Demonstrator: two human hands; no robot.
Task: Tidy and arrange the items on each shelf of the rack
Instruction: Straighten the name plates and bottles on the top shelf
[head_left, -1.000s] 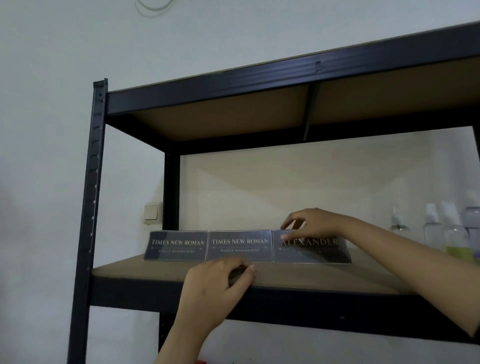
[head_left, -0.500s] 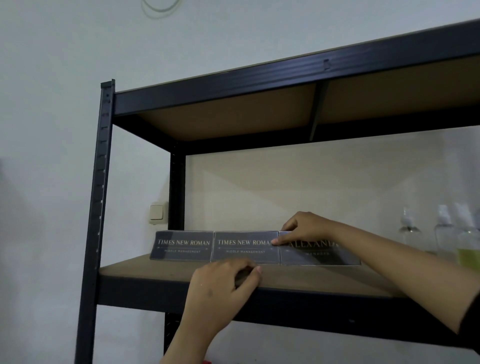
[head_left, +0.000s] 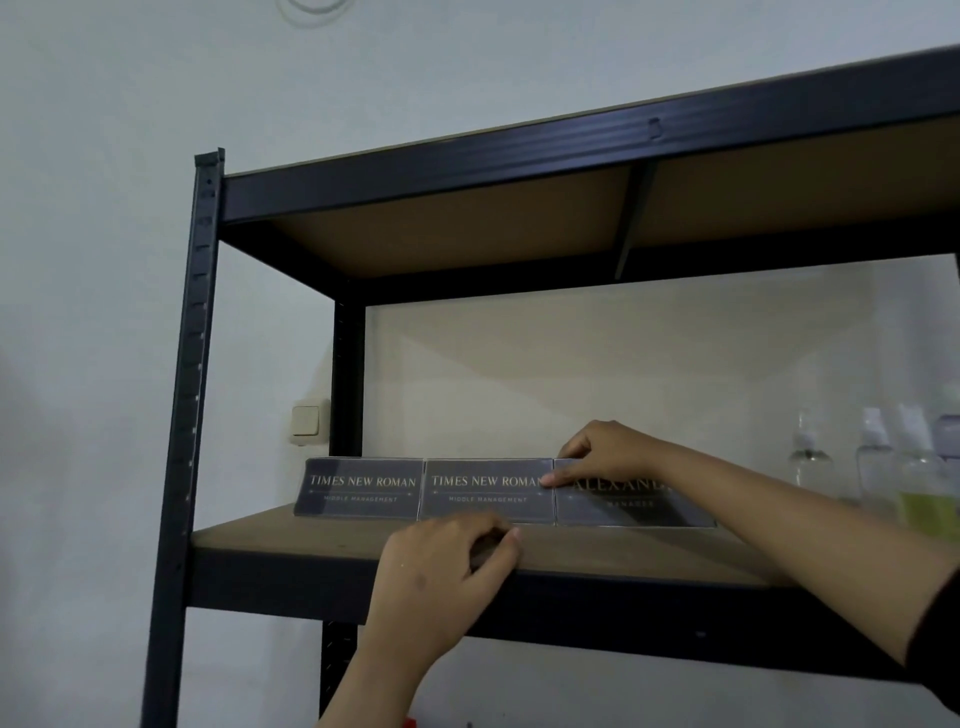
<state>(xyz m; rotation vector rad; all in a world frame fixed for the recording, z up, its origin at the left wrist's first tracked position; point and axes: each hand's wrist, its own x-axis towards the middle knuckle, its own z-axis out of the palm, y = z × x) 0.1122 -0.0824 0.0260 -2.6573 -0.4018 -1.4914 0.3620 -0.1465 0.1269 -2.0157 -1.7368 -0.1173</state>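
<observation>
Dark name signs stand in a row on the middle shelf (head_left: 322, 535) of the black metal rack (head_left: 200, 364), faces out toward the viewer. First sign (head_left: 358, 488) at the left end and second sign (head_left: 485, 491) both read "Times New Roman, Middle Management"; third sign (head_left: 628, 501) reads "Alexander", with a line below that looks like "Manager". All three touch edge to edge and look upright and level with one another. Right hand (head_left: 608, 452) is at the seam between second and third signs, fingers over the top edge and thumb pressed on the front face, a light pinch on the third sign's upper left corner. Left hand (head_left: 441, 577) rests on the front lip of the shelf just below the second sign, fingers curled loosely together; it looks to hold nothing, though the palm side is hidden. Spray bottles (head_left: 878, 462) stand at the far right of the same shelf, well apart from the signs, blurred, one with yellow-green liquid. Judgement: the sign row is nearly finished, only a last squaring of the third sign against the second remains. Bottles look loosely grouped and may want straightening. Top shelf surface and lower shelves are out of view, so their state cannot be told.
</observation>
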